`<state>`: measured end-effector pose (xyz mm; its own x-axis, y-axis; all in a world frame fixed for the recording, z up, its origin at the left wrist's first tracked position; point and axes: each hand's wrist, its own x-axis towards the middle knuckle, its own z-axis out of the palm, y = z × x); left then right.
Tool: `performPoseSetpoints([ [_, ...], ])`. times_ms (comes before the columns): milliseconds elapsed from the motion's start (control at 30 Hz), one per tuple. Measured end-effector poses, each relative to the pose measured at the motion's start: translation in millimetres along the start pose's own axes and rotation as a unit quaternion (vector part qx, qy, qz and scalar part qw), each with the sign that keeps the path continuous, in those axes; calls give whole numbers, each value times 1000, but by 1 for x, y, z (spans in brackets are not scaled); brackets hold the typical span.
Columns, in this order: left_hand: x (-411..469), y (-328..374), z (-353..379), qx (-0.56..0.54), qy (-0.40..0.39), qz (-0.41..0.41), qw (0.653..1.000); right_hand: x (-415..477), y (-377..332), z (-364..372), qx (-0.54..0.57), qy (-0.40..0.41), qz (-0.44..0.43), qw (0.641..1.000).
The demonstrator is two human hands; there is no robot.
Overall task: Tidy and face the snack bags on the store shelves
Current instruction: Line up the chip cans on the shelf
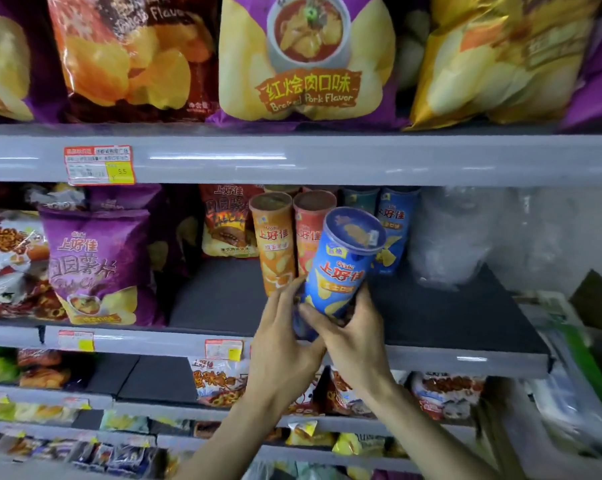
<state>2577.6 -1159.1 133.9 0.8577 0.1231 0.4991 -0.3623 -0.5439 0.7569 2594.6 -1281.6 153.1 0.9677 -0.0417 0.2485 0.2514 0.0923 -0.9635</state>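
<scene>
Left hand: you are holding your left hand (285, 341) against the lower left side of the blue canister (344, 271), with its fingers (287, 296) curling round the base.
Right hand: you are gripping the same canister from the right with your right hand (356, 341), the thumb lying across the front and the fingers (366, 299) clamping on the far side.
Blue canister: it is leaning with its lidded top toward the upper right, in front of the middle shelf (431, 317); your hands are hiding its base.
Neighbours: an orange canister (275, 244) and a red canister (308, 233) are standing upright just behind it, and a second blue canister (394, 230) is standing further back on the right.
Bags: a purple bag (95, 265) is standing face-forward at the left of that shelf, well apart from the canisters.
Shelf above: a braised pork flavour bag (306, 57) is facing you.
</scene>
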Motion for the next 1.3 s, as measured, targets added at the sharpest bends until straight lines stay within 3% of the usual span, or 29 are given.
performPoseSetpoints([
  [67,3,-2,0,12,-24,28,999,6,3,-24,-13,23,3,1000],
  [133,11,-7,-3,12,11,23,1000,14,9,-47,-45,53,7,998],
  [333,54,-31,-4,-4,135,-102,986,54,29,-104,-137,109,18,984],
  [433,70,-44,3,-5,85,-183,979,77,36,-115,-167,94,25,981],
  [633,84,-55,31,15,36,-233,972,104,48,-114,-184,90,18,979],
  [967,80,-51,50,120,68,-251,958,106,54,-111,-223,99,19,969],
  [1300,83,-50,41,77,62,-235,967,101,48,-116,-268,92,43,958],
])
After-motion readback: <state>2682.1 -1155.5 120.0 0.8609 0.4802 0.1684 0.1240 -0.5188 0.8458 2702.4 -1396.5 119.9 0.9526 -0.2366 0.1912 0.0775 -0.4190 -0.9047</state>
